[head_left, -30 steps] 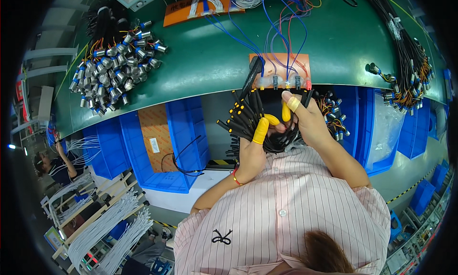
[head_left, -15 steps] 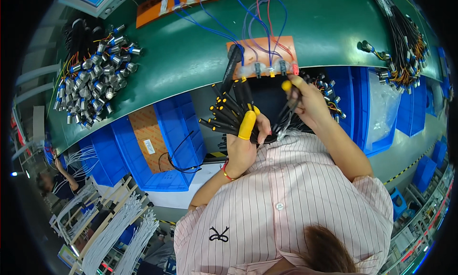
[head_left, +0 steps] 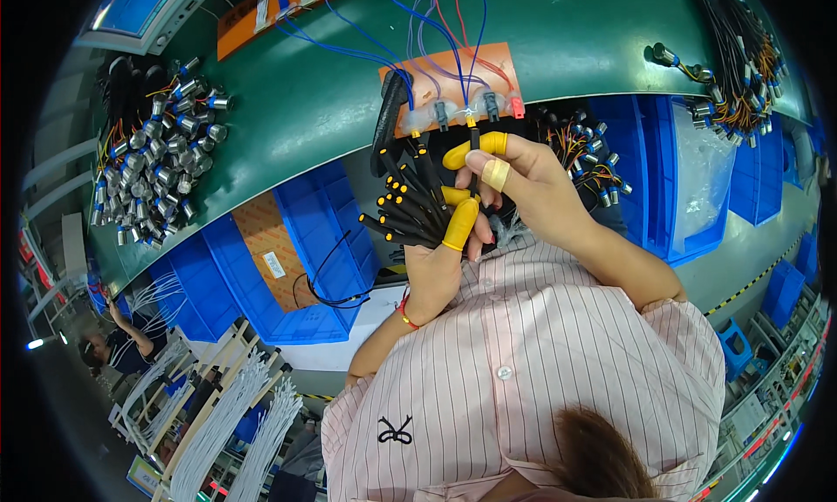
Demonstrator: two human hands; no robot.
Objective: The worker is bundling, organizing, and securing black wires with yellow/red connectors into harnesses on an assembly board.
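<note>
My left hand (head_left: 436,275), with a yellow finger cot, is closed round a bundle of black cables (head_left: 403,214) whose ends show yellow-orange tips. My right hand (head_left: 545,188), wearing yellow finger cots and a tan bandage on the thumb, pinches one black cable (head_left: 474,139) upright. That cable's top end meets a yellow connector (head_left: 472,120) at the front edge of an orange board (head_left: 488,64). Grey connectors (head_left: 491,106) and a red connector (head_left: 517,107) sit along the same edge, with blue, purple and red wires running back from the board.
A heap of silver metal parts with wires (head_left: 161,149) lies on the green bench (head_left: 288,101) at left. More wired parts (head_left: 580,153) hang right of my hands. Blue bins (head_left: 327,240) stand below the bench edge. A monitor (head_left: 144,14) is at the back left.
My right hand has moved left, from beside the red connector to the yellow one, bringing the cable upright there. My left hand keeps its bundle. The whole view has shifted slightly.
</note>
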